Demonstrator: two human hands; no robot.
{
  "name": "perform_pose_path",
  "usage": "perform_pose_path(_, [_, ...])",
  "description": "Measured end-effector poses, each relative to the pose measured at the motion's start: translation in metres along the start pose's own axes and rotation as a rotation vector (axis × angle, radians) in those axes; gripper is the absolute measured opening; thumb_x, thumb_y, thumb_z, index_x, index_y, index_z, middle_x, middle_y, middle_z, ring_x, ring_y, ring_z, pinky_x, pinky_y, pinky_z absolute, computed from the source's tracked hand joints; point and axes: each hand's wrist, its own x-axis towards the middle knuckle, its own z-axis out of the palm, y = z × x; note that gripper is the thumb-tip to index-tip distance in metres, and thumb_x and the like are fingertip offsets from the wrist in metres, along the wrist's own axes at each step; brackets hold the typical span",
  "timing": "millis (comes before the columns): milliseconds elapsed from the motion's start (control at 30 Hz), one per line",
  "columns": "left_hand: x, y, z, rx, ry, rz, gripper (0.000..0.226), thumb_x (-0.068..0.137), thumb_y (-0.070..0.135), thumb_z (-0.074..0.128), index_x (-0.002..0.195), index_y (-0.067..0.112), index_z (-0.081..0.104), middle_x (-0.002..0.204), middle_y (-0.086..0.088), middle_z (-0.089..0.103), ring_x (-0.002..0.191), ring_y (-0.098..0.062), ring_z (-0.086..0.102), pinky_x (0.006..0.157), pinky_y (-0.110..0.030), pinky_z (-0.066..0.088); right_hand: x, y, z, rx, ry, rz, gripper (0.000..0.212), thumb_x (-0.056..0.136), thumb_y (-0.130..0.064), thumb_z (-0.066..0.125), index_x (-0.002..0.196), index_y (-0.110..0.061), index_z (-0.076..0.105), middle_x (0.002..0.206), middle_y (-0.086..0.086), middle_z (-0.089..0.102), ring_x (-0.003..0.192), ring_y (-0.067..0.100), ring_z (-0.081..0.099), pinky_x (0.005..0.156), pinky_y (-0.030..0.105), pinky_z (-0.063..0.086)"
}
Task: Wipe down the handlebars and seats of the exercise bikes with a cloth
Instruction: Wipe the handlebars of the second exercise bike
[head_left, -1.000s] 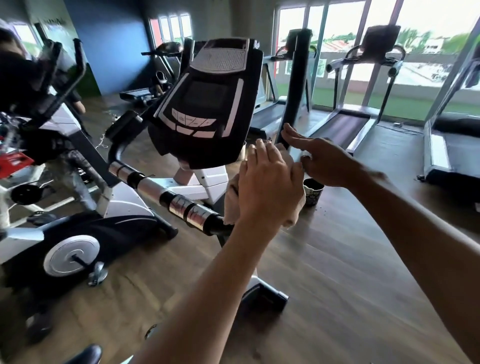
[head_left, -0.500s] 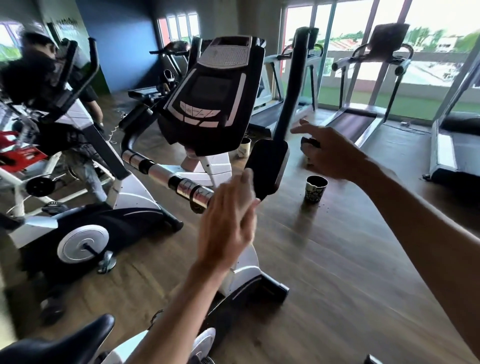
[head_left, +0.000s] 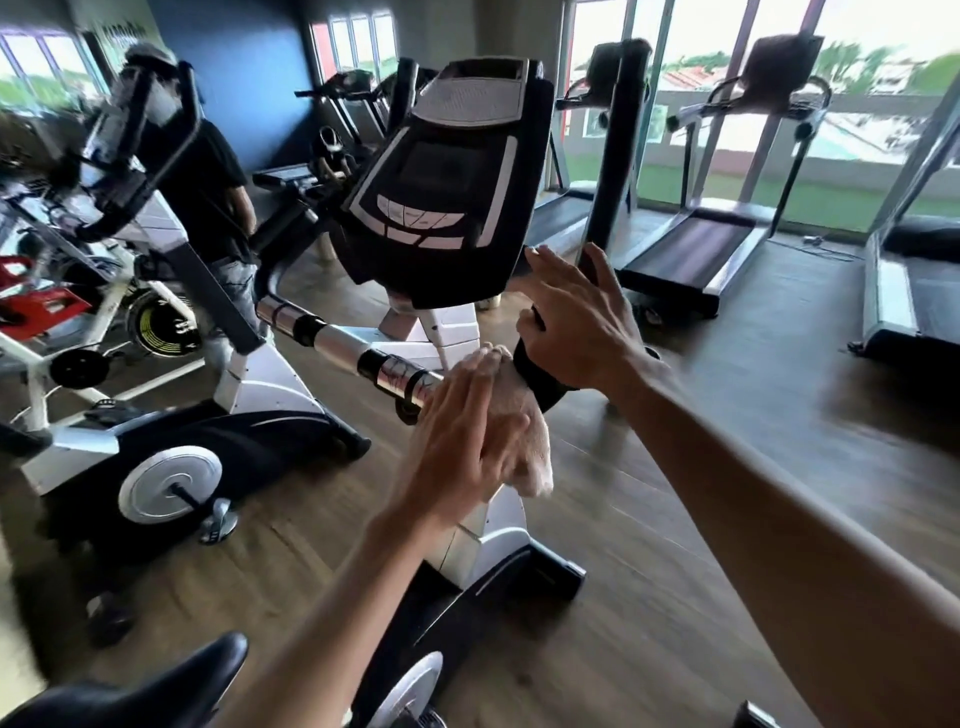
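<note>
The exercise bike in front of me has a black console (head_left: 447, 176) and a chrome-and-black handlebar (head_left: 337, 338) running left from its post. My left hand (head_left: 462, 436) lies flat, fingers straight, and presses a pale cloth (head_left: 530, 457) against the near end of that handlebar. The cloth's lower edge hangs below my palm. My right hand (head_left: 576, 322) rests with spread fingers on the black padded upright grip (head_left: 545, 387) just right of the console. The bike's black seat (head_left: 130, 696) shows at the bottom left.
A second exercise bike (head_left: 171, 415) stands to the left, with a person in a dark shirt (head_left: 208, 171) behind it. Treadmills (head_left: 691, 249) line the windows at the right, another treadmill (head_left: 909, 291) at the far right. Bare wooden floor (head_left: 727, 467) lies between.
My left hand, which had dropped away from the bar, is back on it with the cloth under the palm. My right hand came down from the air onto the black grip.
</note>
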Motion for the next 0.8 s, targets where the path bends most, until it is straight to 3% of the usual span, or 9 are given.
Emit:
perform_pose_path(100, [0.01,-0.001,0.012,0.246,0.096,-0.015,0.062,0.1,0.053,0.046,0.139,0.006,0.055,0.132,-0.012,0.064,0.124,-0.03,0.058,0.113,-0.044,0.037,0.001,-0.002,0.001,-0.008,0.015,0.018,0.054,0.091,-0.038,0.032,0.138,-0.031,0.057,0.166,-0.001,0.029,0.156,0.009,0.017,0.127,0.045,-0.008])
perform_pose_path(200, [0.022,0.02,0.025,0.351,0.169,-0.114,0.06,0.101,0.055,0.043,0.126,0.003,0.061,0.114,-0.014,0.067,0.109,-0.033,0.063,0.109,-0.044,0.038,0.003,-0.003,0.004,-0.058,0.027,0.039,0.05,0.092,-0.037,0.035,0.135,-0.032,0.061,0.164,-0.006,0.035,0.154,0.008,0.023,0.127,0.044,-0.006])
perform_pose_path(267, [0.022,0.019,0.026,0.345,0.169,-0.075,0.06,0.102,0.055,0.043,0.124,0.002,0.062,0.112,-0.015,0.068,0.105,-0.034,0.063,0.104,-0.045,0.044,0.003,-0.001,0.006,-0.04,0.059,0.055,0.044,0.094,-0.036,0.04,0.13,-0.033,0.064,0.16,-0.011,0.041,0.152,0.007,0.027,0.127,0.041,-0.006])
perform_pose_path(367, [0.018,-0.009,0.013,0.248,0.147,0.133,0.052,0.1,0.05,0.051,0.122,0.004,0.064,0.111,-0.012,0.068,0.101,-0.031,0.064,0.098,-0.041,0.045,0.0,0.002,0.006,-0.027,0.083,0.071,0.042,0.094,-0.038,0.04,0.125,-0.031,0.068,0.157,-0.012,0.045,0.15,0.005,0.03,0.127,0.038,-0.003])
perform_pose_path(467, [0.013,-0.039,0.001,0.195,0.061,0.322,0.051,0.1,0.045,0.056,0.129,0.005,0.062,0.12,-0.011,0.066,0.108,-0.03,0.062,0.1,-0.041,0.046,0.0,-0.001,0.007,-0.046,0.078,0.086,0.044,0.094,-0.041,0.038,0.124,-0.031,0.068,0.156,-0.013,0.046,0.15,0.005,0.031,0.127,0.039,-0.001])
perform_pose_path(667, [0.02,0.014,0.02,0.317,0.146,0.008,0.051,0.096,0.051,0.051,0.112,0.004,0.064,0.105,-0.013,0.067,0.098,-0.031,0.063,0.094,-0.042,0.046,0.001,-0.007,0.009,-0.072,0.127,0.147,0.039,0.094,-0.042,0.041,0.119,-0.034,0.07,0.152,-0.019,0.05,0.148,0.003,0.034,0.127,0.041,0.006])
perform_pose_path(733, [0.024,0.014,0.021,0.321,0.161,0.011,0.059,0.096,0.059,0.049,0.111,0.004,0.065,0.103,-0.013,0.068,0.095,-0.03,0.064,0.089,-0.042,0.048,0.002,-0.005,0.011,-0.087,0.119,0.15,0.033,0.097,-0.04,0.045,0.119,-0.036,0.07,0.152,-0.021,0.049,0.148,0.003,0.033,0.127,0.04,0.004])
perform_pose_path(800, [0.023,-0.006,0.017,0.255,0.155,0.145,0.057,0.093,0.056,0.051,0.112,0.005,0.066,0.102,-0.012,0.068,0.093,-0.03,0.065,0.086,-0.042,0.05,0.002,-0.003,0.011,-0.097,0.105,0.154,0.032,0.099,-0.041,0.045,0.12,-0.037,0.069,0.153,-0.021,0.047,0.149,0.004,0.032,0.127,0.04,0.002])
